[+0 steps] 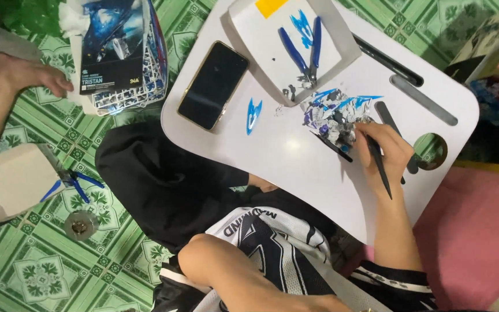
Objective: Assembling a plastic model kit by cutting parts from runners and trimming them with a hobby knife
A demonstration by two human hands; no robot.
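My right hand (385, 153) grips a thin black tool (379, 164) like a pen, and its tip touches a small blue, white and black model figure (333, 118) on the white lap table (295, 162). A loose blue part (253, 115) lies left of the figure. My left forearm (232, 277) is bent across my black and white jersey at the bottom. The left hand itself is out of sight.
A black phone (213, 85) and a white tray (342, 55) holding blue-handled nippers (304, 52) sit on the table. On the green tiled floor lie a kit manual with runners (122, 52), a white box (10, 179), blue nippers (73, 182) and a drain (81, 225). Another person's limb (30, 75) reaches in at the left.
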